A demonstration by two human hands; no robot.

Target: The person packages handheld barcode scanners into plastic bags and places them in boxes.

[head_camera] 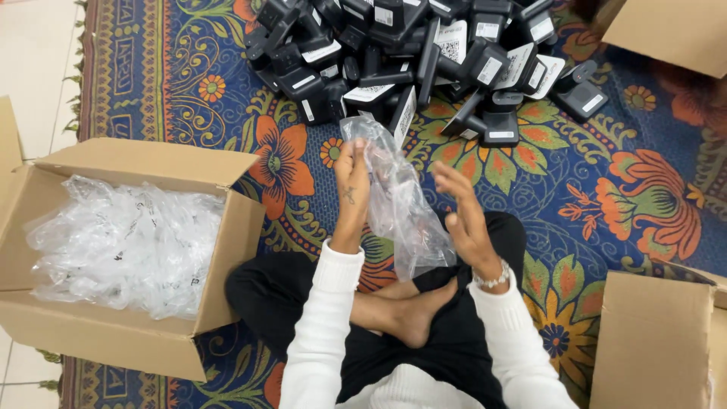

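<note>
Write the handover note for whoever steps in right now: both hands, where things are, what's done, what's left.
Left hand: pinching the clear plastic bag, held upright above the lap.
Right hand: open, palm beside the bag; whether it touches is unclear.
Pile of black devices: on the patterned rug ahead, none bagged.
Open cardboard box at left: full of clear bags.
Done: one bag taken out.
Left: the bag looks empty; the whole pile remains.

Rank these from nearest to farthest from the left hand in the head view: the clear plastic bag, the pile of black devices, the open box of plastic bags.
1. Clear plastic bag: touching the left hand, on its right.
2. Pile of black devices: just ahead, on the rug.
3. Open box of plastic bags: off to the left.
</note>
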